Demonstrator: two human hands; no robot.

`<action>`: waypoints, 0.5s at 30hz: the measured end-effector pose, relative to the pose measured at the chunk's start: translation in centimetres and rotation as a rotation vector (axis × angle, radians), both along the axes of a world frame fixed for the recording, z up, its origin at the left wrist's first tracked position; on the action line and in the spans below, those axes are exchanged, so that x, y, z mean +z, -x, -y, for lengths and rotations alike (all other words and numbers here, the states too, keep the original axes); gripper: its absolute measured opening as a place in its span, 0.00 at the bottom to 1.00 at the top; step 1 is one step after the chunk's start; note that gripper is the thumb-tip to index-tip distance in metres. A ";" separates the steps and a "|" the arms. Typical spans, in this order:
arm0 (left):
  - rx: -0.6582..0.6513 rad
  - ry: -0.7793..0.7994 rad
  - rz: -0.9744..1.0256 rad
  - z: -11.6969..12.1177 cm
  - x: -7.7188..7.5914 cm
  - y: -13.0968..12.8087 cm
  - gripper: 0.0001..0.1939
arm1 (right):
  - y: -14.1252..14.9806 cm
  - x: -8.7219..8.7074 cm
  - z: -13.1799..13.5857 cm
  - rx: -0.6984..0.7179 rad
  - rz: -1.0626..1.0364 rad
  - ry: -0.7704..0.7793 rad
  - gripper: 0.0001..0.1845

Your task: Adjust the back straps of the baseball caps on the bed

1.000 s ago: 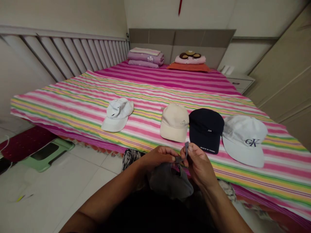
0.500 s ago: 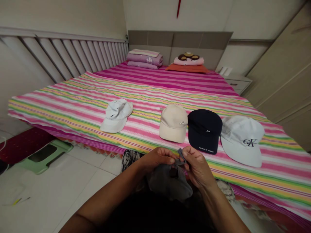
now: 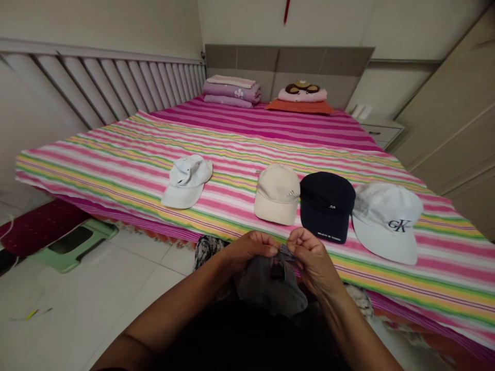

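Note:
A dark grey cap [image 3: 266,286] is in front of my body at the bed's near edge, its back strap between my hands. My left hand [image 3: 257,248] pinches the strap's left side with thumb and forefinger. On the other side, my right hand [image 3: 307,252] pinches the strap's right end, close to the left fingertips. Beyond them on the striped sheet lie a beige cap [image 3: 277,195], a navy cap [image 3: 327,206] and a white cap with dark letters [image 3: 388,221], side by side. Farther left sits a crumpled white cap [image 3: 188,180].
The striped sheet [image 3: 127,154] covers the near part of the bed. Folded purple bedding [image 3: 232,93] and a pink pillow [image 3: 301,95] lie by the headboard [image 3: 255,59]. A green stool [image 3: 73,247] stands on the floor at left, near a white railing [image 3: 116,82].
The loose strap end that stuck up by my right fingers now lies lower, flat between both hands. My right hand has moved slightly up and left. The caps on the bed stay put.

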State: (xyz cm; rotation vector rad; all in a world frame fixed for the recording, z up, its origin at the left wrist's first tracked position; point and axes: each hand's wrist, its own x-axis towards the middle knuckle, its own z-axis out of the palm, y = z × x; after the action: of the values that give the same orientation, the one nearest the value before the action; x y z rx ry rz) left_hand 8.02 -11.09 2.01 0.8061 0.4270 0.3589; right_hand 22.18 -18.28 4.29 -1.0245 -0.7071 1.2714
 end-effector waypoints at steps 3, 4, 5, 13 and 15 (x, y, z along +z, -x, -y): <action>-0.001 0.018 0.003 0.0 0.0 0.0 0.09 | -0.1 -0.1 0.1 -0.010 0.048 -0.013 0.08; -0.004 0.019 0.006 0.0 0.0 -0.1 0.09 | -0.1 0.0 0.1 -0.011 0.066 -0.018 0.07; -0.009 0.019 0.009 0.1 0.0 -0.1 0.09 | -0.1 0.0 0.1 -0.013 0.086 -0.024 0.07; -0.015 0.005 -0.003 0.1 -0.2 -0.1 0.09 | -0.4 -0.2 0.0 0.018 0.225 -0.057 0.05; -0.007 0.001 -0.017 0.1 -0.2 -0.1 0.09 | -0.5 -0.3 0.0 0.070 0.234 -0.045 0.06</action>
State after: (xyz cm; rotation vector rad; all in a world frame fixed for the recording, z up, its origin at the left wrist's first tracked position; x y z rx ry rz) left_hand 8.11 -11.16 1.82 0.8099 0.4398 0.3454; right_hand 22.68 -18.25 4.02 -1.1308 -0.9535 1.2011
